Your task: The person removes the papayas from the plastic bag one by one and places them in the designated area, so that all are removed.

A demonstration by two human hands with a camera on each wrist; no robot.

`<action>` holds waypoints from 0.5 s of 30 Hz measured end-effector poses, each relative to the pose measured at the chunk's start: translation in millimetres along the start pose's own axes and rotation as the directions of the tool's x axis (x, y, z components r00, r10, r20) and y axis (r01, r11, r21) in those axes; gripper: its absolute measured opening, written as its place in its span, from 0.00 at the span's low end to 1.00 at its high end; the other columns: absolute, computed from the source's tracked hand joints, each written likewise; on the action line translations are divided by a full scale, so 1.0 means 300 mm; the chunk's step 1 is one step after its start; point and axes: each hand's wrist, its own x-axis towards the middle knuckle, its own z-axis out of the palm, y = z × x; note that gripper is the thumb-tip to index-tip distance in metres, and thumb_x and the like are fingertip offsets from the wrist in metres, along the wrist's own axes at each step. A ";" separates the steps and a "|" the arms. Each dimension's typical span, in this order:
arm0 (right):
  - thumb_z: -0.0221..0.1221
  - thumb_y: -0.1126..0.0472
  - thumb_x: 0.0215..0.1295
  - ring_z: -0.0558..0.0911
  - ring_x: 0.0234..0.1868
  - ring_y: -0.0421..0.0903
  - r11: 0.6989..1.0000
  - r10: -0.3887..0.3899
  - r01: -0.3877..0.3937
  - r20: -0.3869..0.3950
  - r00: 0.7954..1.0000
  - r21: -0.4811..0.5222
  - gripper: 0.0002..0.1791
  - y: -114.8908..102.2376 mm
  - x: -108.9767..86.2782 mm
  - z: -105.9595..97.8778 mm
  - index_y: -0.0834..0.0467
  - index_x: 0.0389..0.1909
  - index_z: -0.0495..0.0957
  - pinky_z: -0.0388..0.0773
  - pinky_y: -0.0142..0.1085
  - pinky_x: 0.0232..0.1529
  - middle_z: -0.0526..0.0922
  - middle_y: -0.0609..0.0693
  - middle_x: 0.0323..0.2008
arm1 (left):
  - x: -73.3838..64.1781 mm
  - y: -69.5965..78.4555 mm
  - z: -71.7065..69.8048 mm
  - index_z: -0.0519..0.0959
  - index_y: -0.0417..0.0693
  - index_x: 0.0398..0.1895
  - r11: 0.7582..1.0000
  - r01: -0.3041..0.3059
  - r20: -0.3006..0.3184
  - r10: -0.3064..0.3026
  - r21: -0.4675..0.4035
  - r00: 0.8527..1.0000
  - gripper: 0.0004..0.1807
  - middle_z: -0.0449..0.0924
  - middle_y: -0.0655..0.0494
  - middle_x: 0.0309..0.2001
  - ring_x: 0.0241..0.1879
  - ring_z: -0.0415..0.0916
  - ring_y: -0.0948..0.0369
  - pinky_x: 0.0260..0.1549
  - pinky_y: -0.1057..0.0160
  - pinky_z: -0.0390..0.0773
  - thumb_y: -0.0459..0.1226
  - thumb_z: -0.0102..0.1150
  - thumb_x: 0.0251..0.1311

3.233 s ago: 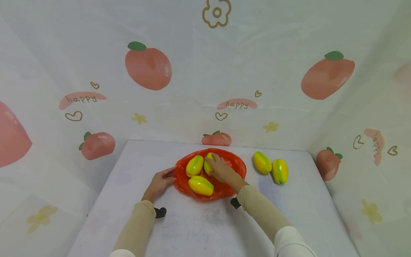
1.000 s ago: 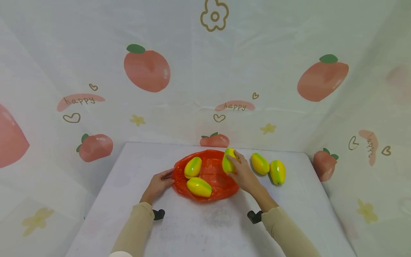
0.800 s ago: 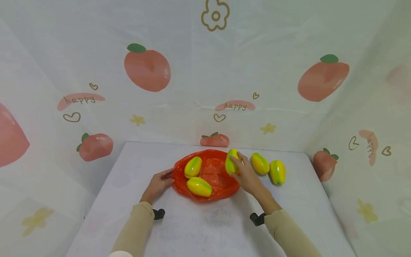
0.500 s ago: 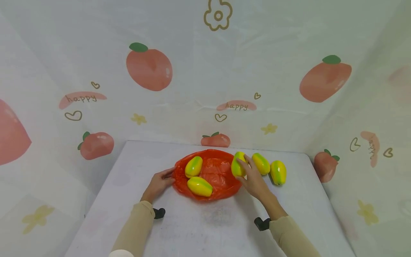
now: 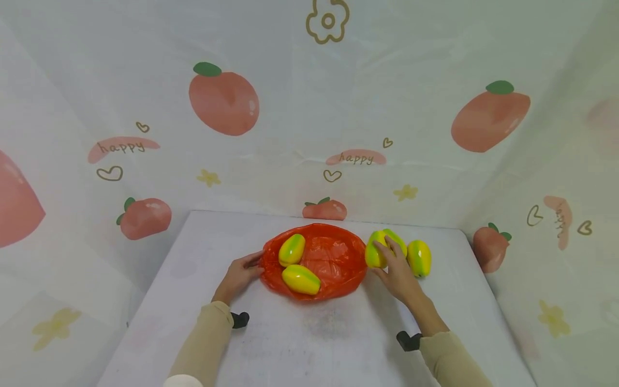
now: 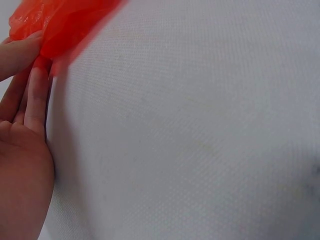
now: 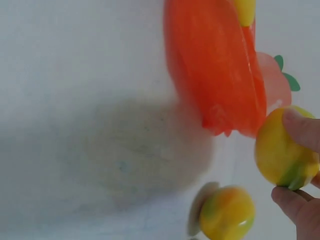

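Note:
A papaya, yellow with green streaks, is gripped between the thumb and fingers of my right hand, just past the right rim of the red plastic bag. The right wrist view shows this held papaya off the table. My left hand pinches the left edge of the bag, thumb over it and fingers below, as the left wrist view shows at the bag's gathered edge. Inside the spread-open bag lie two papayas, one at the back and one in front.
Two more papayas are on the table's right side: one partly hidden behind my right hand and the held fruit, another beside it. A white cloth covers the table; printed curtains stand behind and at both sides.
My right hand has taken a third papaya out of the bag and carried it right, over the rim, towards the two on the table. My left hand stays at the bag's left edge.

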 end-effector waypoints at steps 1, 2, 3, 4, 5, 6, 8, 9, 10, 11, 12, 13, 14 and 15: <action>0.72 0.63 0.59 0.66 0.74 0.67 1.000 0.000 0.000 -0.002 1.000 -0.005 0.41 0.009 -0.003 0.001 0.53 0.74 0.66 0.74 0.62 0.66 0.57 0.64 0.78 | -0.001 0.000 0.001 0.71 0.65 0.73 1.000 -0.001 -0.001 0.001 0.003 1.000 0.29 0.73 0.52 0.72 0.73 0.68 0.48 0.72 0.44 0.70 0.40 0.59 0.69; 0.72 0.63 0.59 0.66 0.74 0.67 1.000 0.000 0.000 -0.004 1.000 -0.006 0.41 0.016 -0.006 0.002 0.54 0.74 0.66 0.73 0.62 0.66 0.57 0.65 0.77 | -0.002 0.000 0.002 0.70 0.64 0.74 1.000 -0.004 -0.002 0.004 0.007 1.000 0.29 0.73 0.51 0.72 0.73 0.68 0.48 0.72 0.44 0.70 0.39 0.59 0.70; 0.72 0.63 0.59 0.65 0.74 0.67 1.000 -0.002 0.001 -0.009 1.000 -0.005 0.41 0.024 -0.008 0.003 0.54 0.73 0.67 0.73 0.62 0.66 0.57 0.65 0.77 | -0.003 0.002 0.002 0.70 0.64 0.74 1.000 -0.003 -0.003 0.003 0.007 1.000 0.29 0.73 0.51 0.72 0.73 0.68 0.48 0.72 0.43 0.70 0.39 0.58 0.70; 0.72 0.63 0.59 0.65 0.74 0.67 1.000 -0.001 0.001 -0.011 1.000 -0.007 0.41 0.030 -0.009 0.004 0.54 0.73 0.67 0.73 0.62 0.66 0.58 0.65 0.77 | -0.004 0.002 0.002 0.70 0.64 0.74 1.000 -0.003 -0.003 0.003 0.009 1.000 0.29 0.72 0.51 0.72 0.73 0.68 0.48 0.72 0.43 0.70 0.40 0.58 0.70; 0.72 0.63 0.59 0.65 0.74 0.67 1.000 -0.001 0.001 -0.011 1.000 -0.007 0.41 0.035 -0.011 0.005 0.55 0.73 0.67 0.72 0.63 0.67 0.58 0.66 0.77 | -0.004 0.002 0.001 0.70 0.64 0.74 1.000 -0.001 -0.003 0.001 0.009 1.000 0.29 0.72 0.51 0.72 0.73 0.68 0.48 0.72 0.43 0.70 0.40 0.58 0.70; 0.71 0.63 0.59 0.66 0.74 0.68 1.000 -0.004 0.003 -0.011 1.000 -0.008 0.40 0.040 -0.013 0.005 0.55 0.73 0.67 0.72 0.63 0.67 0.58 0.66 0.76 | -0.005 0.001 0.000 0.70 0.64 0.74 1.000 0.001 -0.003 -0.001 0.006 1.000 0.29 0.72 0.51 0.72 0.73 0.68 0.48 0.72 0.44 0.70 0.40 0.58 0.70; 0.71 0.64 0.59 0.66 0.74 0.68 1.000 0.001 -0.001 -0.007 1.000 -0.007 0.40 0.050 -0.019 0.006 0.56 0.73 0.67 0.71 0.63 0.67 0.59 0.67 0.76 | -0.004 0.000 -0.001 0.70 0.65 0.74 1.000 0.004 0.000 -0.004 0.000 1.000 0.29 0.72 0.51 0.72 0.73 0.68 0.48 0.72 0.44 0.70 0.40 0.58 0.70; 0.71 0.64 0.59 0.66 0.73 0.68 1.000 0.003 -0.003 -0.006 1.000 -0.011 0.40 0.054 -0.023 0.007 0.56 0.72 0.67 0.71 0.64 0.67 0.59 0.67 0.76 | -0.002 -0.001 -0.001 0.70 0.65 0.74 1.000 0.007 0.002 -0.007 -0.003 1.000 0.29 0.72 0.51 0.73 0.73 0.68 0.48 0.72 0.44 0.70 0.40 0.58 0.70; 0.71 0.64 0.59 0.66 0.73 0.68 1.000 0.005 -0.006 -0.003 1.000 -0.012 0.40 0.059 -0.028 0.008 0.56 0.72 0.68 0.71 0.64 0.68 0.59 0.67 0.76 | -0.001 -0.003 0.000 0.70 0.65 0.74 1.000 0.007 0.005 -0.007 -0.003 1.000 0.29 0.72 0.52 0.72 0.73 0.68 0.48 0.72 0.45 0.70 0.40 0.58 0.70; 0.71 0.64 0.59 0.66 0.73 0.68 1.000 0.004 -0.004 -0.003 1.000 -0.011 0.40 0.065 -0.034 0.009 0.56 0.72 0.68 0.70 0.64 0.68 0.59 0.67 0.76 | 0.001 -0.003 0.000 0.70 0.66 0.73 1.000 0.012 0.005 -0.012 -0.009 1.000 0.29 0.73 0.52 0.72 0.73 0.68 0.49 0.72 0.45 0.70 0.40 0.59 0.70; 0.72 0.65 0.58 0.66 0.73 0.68 1.000 0.001 -0.001 -0.005 1.000 -0.011 0.39 0.070 -0.039 0.011 0.57 0.72 0.68 0.70 0.64 0.68 0.60 0.67 0.75 | 0.001 -0.003 0.001 0.70 0.66 0.73 1.000 0.013 0.007 -0.013 -0.009 1.000 0.29 0.73 0.53 0.72 0.73 0.68 0.49 0.72 0.45 0.70 0.40 0.59 0.70; 0.72 0.65 0.58 0.66 0.73 0.68 1.000 -0.002 0.002 -0.006 1.000 -0.013 0.39 0.077 -0.045 0.013 0.57 0.72 0.69 0.70 0.64 0.68 0.60 0.67 0.75 | 0.002 -0.004 0.001 0.70 0.66 0.74 1.000 0.006 0.009 -0.006 -0.003 1.000 0.29 0.72 0.52 0.72 0.73 0.68 0.48 0.72 0.45 0.71 0.40 0.59 0.70; 0.72 0.65 0.58 0.66 0.73 0.68 1.000 -0.007 0.007 -0.007 1.000 -0.013 0.39 0.082 -0.049 0.016 0.57 0.71 0.69 0.70 0.64 0.68 0.60 0.67 0.75 | 0.002 -0.003 0.001 0.70 0.65 0.74 1.000 0.006 0.010 -0.006 0.001 1.000 0.29 0.73 0.52 0.72 0.73 0.68 0.48 0.72 0.45 0.71 0.40 0.59 0.70; 0.72 0.66 0.57 0.66 0.73 0.68 1.000 -0.012 0.012 -0.011 1.000 -0.013 0.39 0.088 -0.054 0.019 0.57 0.71 0.70 0.70 0.64 0.68 0.61 0.68 0.75 | 0.002 -0.002 0.002 0.70 0.65 0.74 1.000 0.009 0.008 -0.009 0.000 1.000 0.29 0.73 0.52 0.72 0.73 0.69 0.49 0.72 0.45 0.71 0.40 0.59 0.70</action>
